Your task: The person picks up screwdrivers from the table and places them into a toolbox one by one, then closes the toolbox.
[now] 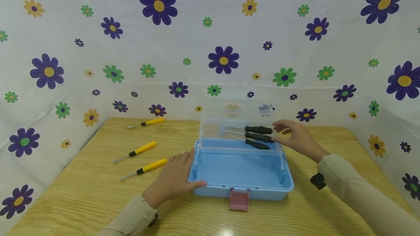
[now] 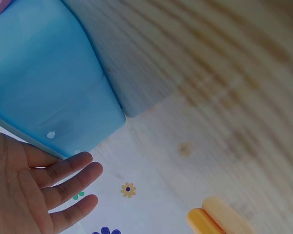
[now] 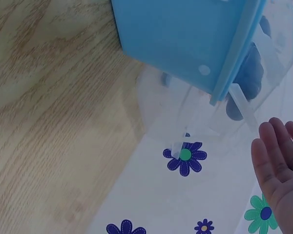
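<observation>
A light blue toolbox (image 1: 210, 191) stands open on the table, with its pink latch (image 1: 238, 200) hanging at the front. My left hand (image 1: 174, 176) rests against the box's left end, thumb over the front rim and fingers extended. In a clear tray (image 1: 206, 130) at the back of the box lie three black-handled screwdrivers (image 1: 259, 136), side by side. At the tray's right end is my right hand (image 1: 296, 137), fingertips near the black handles; the right wrist view shows its fingers loosely extended with nothing held.
Three yellow-handled screwdrivers lie on the left of the wooden table (image 1: 82, 192): one at the back (image 1: 151, 122), one in the middle (image 1: 141, 150) and one nearest the left hand (image 1: 151, 166). A flower-printed cloth (image 1: 183, 46) hangs behind the table.
</observation>
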{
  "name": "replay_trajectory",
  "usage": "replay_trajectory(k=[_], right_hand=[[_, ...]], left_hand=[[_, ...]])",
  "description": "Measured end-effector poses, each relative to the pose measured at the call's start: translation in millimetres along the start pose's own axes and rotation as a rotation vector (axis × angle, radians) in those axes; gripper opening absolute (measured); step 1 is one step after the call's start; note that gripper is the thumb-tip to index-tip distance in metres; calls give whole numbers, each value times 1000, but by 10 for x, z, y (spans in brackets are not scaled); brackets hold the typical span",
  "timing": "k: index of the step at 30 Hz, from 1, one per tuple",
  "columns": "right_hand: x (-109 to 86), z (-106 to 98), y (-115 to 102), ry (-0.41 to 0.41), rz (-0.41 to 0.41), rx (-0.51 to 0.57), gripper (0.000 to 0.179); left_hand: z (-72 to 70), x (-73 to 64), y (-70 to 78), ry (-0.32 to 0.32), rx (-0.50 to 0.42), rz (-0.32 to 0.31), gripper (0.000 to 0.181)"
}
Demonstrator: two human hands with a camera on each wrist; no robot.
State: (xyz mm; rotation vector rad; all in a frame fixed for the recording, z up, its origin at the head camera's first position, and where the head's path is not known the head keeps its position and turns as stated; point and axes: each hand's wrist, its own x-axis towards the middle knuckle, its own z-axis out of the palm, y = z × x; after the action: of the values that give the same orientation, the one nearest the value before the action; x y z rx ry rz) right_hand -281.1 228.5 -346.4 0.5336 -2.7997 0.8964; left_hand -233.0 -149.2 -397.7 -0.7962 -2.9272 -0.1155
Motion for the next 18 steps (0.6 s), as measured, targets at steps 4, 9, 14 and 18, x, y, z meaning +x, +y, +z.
replay_trajectory(k=[4, 9, 14, 18], right_hand=[[-62, -57, 23, -18, 10, -11, 49], [-170, -94, 59, -40, 10, -36, 55], [-316, -103, 54, -59, -8, -71, 59], [-433, -88, 31, -85, -13, -78, 63]], left_hand=[[11, 2, 3, 3, 0, 1, 107], [19, 0, 4, 7, 1, 5, 108], [6, -3, 8, 4, -5, -2, 108], [-1, -4, 6, 1, -6, -3, 107]])
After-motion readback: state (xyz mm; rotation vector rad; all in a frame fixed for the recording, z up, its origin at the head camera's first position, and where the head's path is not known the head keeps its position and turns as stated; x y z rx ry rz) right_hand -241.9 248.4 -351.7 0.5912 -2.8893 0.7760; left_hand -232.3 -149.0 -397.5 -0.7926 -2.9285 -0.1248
